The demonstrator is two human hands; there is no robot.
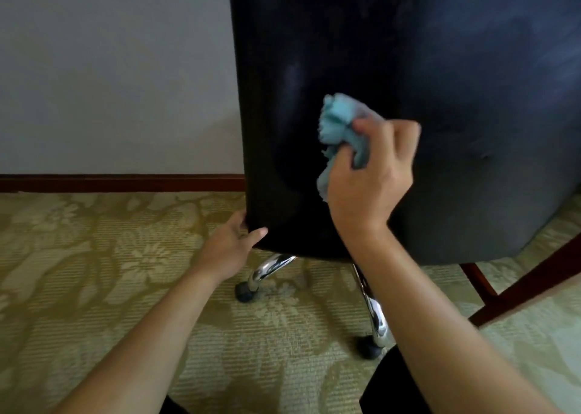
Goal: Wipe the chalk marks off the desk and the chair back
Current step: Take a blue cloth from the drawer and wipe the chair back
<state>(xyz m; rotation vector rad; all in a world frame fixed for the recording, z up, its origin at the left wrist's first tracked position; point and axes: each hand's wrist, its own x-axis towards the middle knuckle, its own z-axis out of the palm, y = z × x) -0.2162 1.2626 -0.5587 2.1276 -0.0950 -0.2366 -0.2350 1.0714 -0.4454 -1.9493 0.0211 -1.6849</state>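
Right hand point(372, 174) bunches cloth point(338, 127), hiding part of chair back point(471, 83).

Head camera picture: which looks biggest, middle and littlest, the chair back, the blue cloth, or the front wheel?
1. chair back
2. blue cloth, partly hidden by the right hand
3. front wheel, partly hidden

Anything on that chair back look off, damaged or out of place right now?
No damage shows. The dark chair back carries pale hazy smears, plainest left of the blue cloth and toward the upper right, possibly chalk residue. The right hand grips the cloth against it; the left hand holds the bottom corner.
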